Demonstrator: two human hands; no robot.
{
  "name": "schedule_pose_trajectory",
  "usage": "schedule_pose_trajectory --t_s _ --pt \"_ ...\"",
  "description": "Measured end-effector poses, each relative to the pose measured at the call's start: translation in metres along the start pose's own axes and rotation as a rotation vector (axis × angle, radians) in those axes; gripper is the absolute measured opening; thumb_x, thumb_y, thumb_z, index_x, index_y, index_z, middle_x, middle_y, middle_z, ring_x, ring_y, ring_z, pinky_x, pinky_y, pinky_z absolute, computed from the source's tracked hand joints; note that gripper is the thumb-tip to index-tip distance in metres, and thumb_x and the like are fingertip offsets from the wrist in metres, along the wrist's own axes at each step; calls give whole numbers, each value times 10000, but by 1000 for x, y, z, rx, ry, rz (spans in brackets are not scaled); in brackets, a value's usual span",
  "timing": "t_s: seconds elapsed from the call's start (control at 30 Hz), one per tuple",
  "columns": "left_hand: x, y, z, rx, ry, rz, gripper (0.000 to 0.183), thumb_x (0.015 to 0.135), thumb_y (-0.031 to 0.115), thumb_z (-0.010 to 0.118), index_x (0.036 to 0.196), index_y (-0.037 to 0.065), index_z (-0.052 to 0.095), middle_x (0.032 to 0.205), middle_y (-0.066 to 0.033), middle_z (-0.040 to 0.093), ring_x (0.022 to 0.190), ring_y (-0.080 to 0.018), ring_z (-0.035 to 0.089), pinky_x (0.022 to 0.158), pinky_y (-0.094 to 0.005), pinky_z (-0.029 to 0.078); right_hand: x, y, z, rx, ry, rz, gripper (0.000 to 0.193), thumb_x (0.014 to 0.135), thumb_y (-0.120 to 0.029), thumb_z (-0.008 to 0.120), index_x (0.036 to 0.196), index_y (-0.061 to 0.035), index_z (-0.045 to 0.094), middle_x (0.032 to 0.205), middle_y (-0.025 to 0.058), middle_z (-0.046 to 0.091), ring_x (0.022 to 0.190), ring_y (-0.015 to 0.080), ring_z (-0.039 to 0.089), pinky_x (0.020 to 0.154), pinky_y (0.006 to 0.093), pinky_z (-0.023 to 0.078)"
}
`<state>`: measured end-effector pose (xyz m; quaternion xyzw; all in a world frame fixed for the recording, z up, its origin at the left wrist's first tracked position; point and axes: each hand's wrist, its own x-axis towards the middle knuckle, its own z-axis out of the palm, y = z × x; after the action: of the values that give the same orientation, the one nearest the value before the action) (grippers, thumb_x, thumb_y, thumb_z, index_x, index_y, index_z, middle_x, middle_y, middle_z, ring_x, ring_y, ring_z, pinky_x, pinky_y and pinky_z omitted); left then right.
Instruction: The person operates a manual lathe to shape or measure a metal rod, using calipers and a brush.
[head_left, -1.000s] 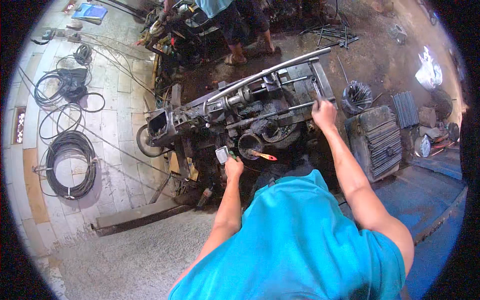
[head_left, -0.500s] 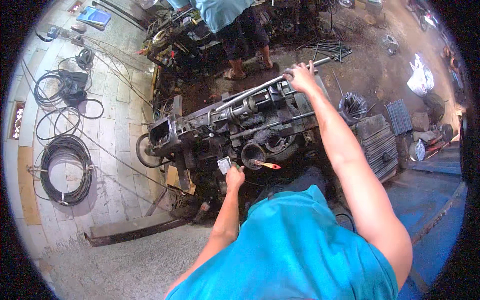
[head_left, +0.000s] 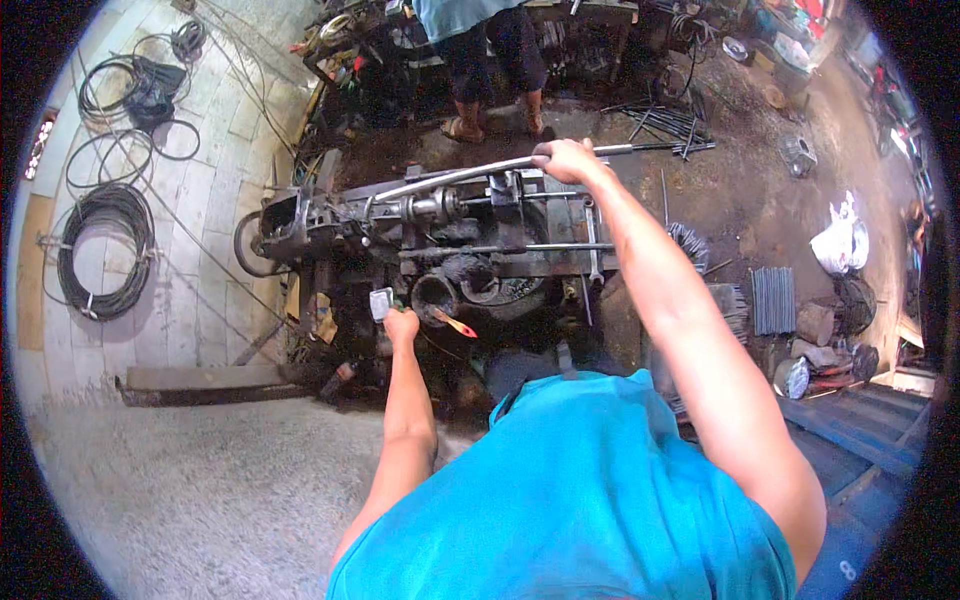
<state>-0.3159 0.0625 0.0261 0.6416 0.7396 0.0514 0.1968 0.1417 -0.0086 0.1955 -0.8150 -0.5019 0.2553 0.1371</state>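
My right hand (head_left: pixel 568 160) is closed round a long metal rod (head_left: pixel 460 178), which slants over the back of a greasy, dark machine (head_left: pixel 428 208). The rod's near-left end comes down by the machine's left part. Lower down, my left hand (head_left: pixel 402 325) has its fingers curled in beside a small pale grey box (head_left: pixel 381 303) at the machine's front. Something dark green shows at those fingers, but I cannot make out what it is. Just right of this hand, a brush (head_left: pixel 459 326) with a red and yellow handle leans out of a round, dark pot (head_left: pixel 435 292).
Another person's legs (head_left: pixel 500 75) stand beyond the machine by a cluttered bench. Loose rods (head_left: pixel 665 128) lie on the far floor, with a stack of bars (head_left: pixel 773 300) at right. Coiled cable (head_left: pixel 105 252) lies at left. A metal beam (head_left: pixel 205 378) borders the concrete.
The whole view has shifted and turned, so the machine appears further left and more level. The rod reaches nearer the machine's left end. Both hands keep their holds.
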Motion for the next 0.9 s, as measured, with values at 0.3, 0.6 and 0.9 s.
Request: schedule_pose_trajectory --t_s 0.3,0.6,0.9 --pt "15 -17 16 -37 24 -117 339 801 211 598 928 -97 658 977 -326 637 962 -450 618 842 -494 491 1 9 -13 -134 4 -102 411 919 -484 491 1129 -170 654 1120 146 657 1096 333 590 943 469 414" --pt "12 -2 17 -84 50 -183 333 782 223 618 906 -82 671 971 -309 649 951 -427 635 843 -471 505 -3 19 -10 -140 72 -80 422 899 -500 523 1031 -126 670 1010 172 671 1016 375 604 856 481 453" --pt "-6 15 0 -86 118 -106 348 742 262 645 873 -59 672 911 -303 654 902 -445 639 809 -501 505 -2 35 -8 -70 32 -23 485 855 -570 558 1096 -169 685 1075 146 676 1070 329 604 945 464 401"
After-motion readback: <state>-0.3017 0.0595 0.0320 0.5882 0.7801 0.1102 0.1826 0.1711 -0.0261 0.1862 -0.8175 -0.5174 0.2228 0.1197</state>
